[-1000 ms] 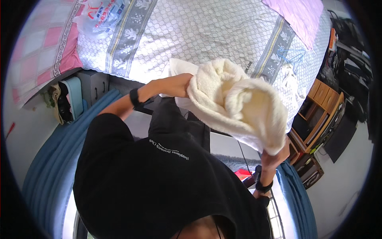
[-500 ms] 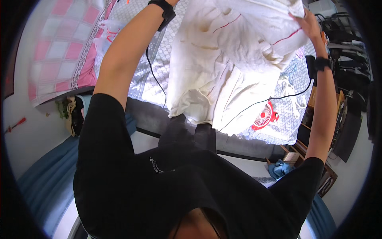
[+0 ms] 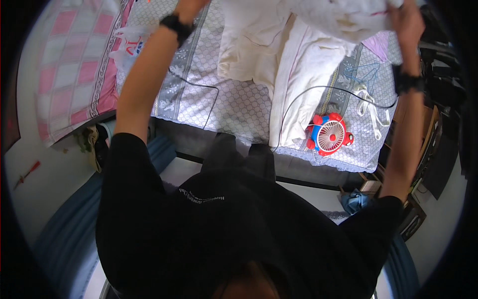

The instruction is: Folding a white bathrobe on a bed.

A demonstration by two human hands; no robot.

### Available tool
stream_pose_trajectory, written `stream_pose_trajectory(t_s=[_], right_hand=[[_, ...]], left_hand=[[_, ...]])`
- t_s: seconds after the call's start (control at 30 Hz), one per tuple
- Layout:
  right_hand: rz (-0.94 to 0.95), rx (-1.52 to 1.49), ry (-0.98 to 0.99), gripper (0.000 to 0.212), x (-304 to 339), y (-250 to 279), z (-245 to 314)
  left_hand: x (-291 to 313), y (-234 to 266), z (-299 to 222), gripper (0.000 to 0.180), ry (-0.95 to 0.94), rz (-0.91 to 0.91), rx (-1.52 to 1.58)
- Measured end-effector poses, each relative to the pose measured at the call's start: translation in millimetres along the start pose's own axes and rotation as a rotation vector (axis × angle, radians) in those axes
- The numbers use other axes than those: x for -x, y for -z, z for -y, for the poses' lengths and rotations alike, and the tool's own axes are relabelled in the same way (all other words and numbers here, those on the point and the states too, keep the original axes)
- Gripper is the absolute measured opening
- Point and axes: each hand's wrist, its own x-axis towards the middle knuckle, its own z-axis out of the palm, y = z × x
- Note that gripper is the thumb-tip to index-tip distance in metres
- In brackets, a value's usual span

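A large white garment, with thin red lines on it, spreads over the bed and runs past the upper edge of the view. Its right part is lifted. There my right hand, smeared by motion, is closed on the cloth's edge. At the upper edge, my left hand lies to the left of the cloth with its fingers cut off from sight. Another pale strip of the cloth hangs down toward the bed's near edge. Each wrist wears a black band with a cable.
A red and blue toy-shaped fan lies near the bed's front right. Beside it are white straps and a blue hanger. A plastic bag rests at left by a pink checked cloth. Dark clothes hang on the right.
Both hands have moved away from me, toward the upper edge, drawing the garment with them. Its near hem has left the bed's front edge, uncovering patterned bedding and more of the fan.
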Motion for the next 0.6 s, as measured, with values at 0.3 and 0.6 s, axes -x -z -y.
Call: stream_pose_trajectory(t_s=[0.3, 0.6], right_hand=[[0.855, -0.504, -0.389, 0.058, 424, -124, 271], [1.17, -0.885, -1.149, 0.033, 536, -13, 369]], left_hand=[[463, 93, -156, 0.033, 0.806, 1.503, -0.026], [589, 125, -151, 0.053, 1.628, 0.9, 0.217]])
